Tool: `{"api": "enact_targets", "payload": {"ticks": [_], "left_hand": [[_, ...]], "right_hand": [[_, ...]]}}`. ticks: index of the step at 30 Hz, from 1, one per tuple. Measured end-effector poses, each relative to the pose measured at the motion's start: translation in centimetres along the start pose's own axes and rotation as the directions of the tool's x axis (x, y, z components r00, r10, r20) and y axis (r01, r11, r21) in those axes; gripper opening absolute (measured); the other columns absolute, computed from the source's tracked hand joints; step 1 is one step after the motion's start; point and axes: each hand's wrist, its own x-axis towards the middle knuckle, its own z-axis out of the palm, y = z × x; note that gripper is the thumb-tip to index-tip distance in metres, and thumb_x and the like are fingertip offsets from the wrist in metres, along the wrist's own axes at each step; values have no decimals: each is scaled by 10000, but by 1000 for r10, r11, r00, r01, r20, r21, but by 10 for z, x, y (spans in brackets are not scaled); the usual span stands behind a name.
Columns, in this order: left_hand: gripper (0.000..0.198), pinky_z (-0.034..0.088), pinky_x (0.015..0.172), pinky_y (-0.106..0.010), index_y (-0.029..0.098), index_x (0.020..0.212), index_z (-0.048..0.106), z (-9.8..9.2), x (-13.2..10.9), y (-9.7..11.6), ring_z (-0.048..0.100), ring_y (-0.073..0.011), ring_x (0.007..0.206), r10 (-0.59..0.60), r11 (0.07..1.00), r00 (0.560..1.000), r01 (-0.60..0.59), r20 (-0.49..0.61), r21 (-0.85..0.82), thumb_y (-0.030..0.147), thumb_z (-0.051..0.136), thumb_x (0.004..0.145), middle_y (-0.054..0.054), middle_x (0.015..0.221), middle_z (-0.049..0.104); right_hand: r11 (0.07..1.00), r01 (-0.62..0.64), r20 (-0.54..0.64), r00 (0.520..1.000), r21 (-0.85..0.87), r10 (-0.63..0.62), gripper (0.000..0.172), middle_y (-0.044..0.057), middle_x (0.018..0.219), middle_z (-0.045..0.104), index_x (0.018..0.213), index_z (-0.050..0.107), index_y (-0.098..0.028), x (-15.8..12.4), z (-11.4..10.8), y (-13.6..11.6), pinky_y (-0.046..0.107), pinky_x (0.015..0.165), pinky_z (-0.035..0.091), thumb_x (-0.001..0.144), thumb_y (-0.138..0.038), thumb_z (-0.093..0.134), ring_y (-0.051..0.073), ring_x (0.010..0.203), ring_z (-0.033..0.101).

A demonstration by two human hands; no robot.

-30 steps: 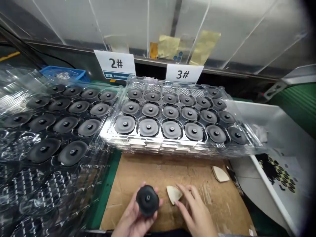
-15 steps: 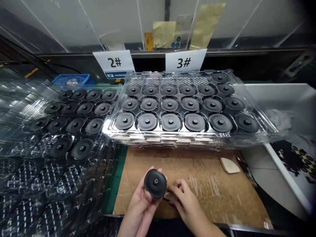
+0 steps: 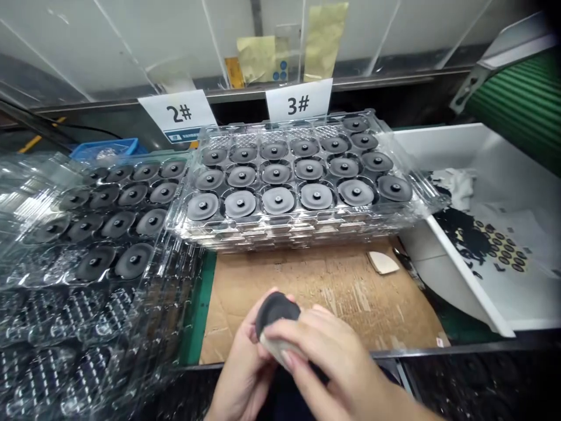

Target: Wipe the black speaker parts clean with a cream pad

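Observation:
My left hand is wrapped round a black round disc-shaped part, holding it tilted above the cardboard. Pinched in my right hand is a pale cream pad, pressed against the disc's near side. The fingers of that hand hide the disc's centre and lower edge. Behind my hands, a stack of clear plastic trays has similar black discs in its top pockets, each with a small central knob. Another cream wedge-shaped pad lies on the cardboard to the right.
On the left are more clear trays, some pockets holding black discs. A white bin at the right contains small dark parts and a white cloth. A blue basket stands at the back left, near signs reading 2# and 3#.
My right hand has come up from the cardboard with the cream pad and moved onto the disc. The disc is now more tilted. The view has swung right, showing more of the white bin.

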Motion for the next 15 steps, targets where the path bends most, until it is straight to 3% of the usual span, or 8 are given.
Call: {"api": "enact_targets", "payload": {"ticks": [2,4,7,9,12,14,15], "left_hand": [[635,452,891,-318,296,1220,517,-1,0,-1,569,-249,1049,16,1000,1000,-16,-23,21,291,751,630,-49,1085,644],[587,460,871,-296,278,1171,565,0,-2,0,594,-229,993,-10,999,1000,11,-26,42,331,754,618,-28,973,669],[440,459,845,-245,285,1050,640,8,-8,6,613,-183,944,-101,994,993,103,-57,40,347,743,627,0,936,684],[432,455,831,-218,290,996,662,14,-14,12,611,-170,951,-106,993,992,110,-71,44,301,780,580,3,999,686],[557,442,845,-220,259,1003,661,21,-16,14,596,-182,972,-93,994,995,94,-22,48,302,830,475,-31,1071,674],[562,434,843,-216,254,1017,656,24,-13,10,595,-174,963,-119,992,993,119,7,34,324,824,485,-30,1057,678],[536,432,843,-220,257,1023,655,25,-11,7,598,-169,950,-131,991,991,131,19,37,322,812,515,-24,1030,685]], "right_hand": [[997,-61,101,993,-39,65,249,21,866,655,1037,570,-217,2,1,-3,321,704,439,838,-146,439,167,740,573],[990,-84,27,996,-117,87,260,46,861,646,1055,571,-195,5,2,-3,345,706,422,859,-167,402,182,744,561],[993,59,-98,993,-104,-69,270,64,791,640,1058,566,-139,3,2,-3,333,669,414,858,-152,384,175,700,550],[994,100,-25,995,-43,-101,225,41,778,647,1000,583,-151,-7,-6,-4,293,655,413,844,-113,425,150,689,556],[992,-65,54,996,-111,72,216,18,784,643,973,593,-178,-23,-22,-4,269,646,397,825,-76,474,132,679,554],[965,-135,-25,991,-226,133,248,26,745,621,1017,591,-165,-25,-30,-3,287,620,370,827,-78,457,140,639,527],[956,-110,-60,993,-272,97,242,28,713,606,1019,595,-163,-22,-31,-2,298,608,354,841,-103,442,147,622,509]]}}
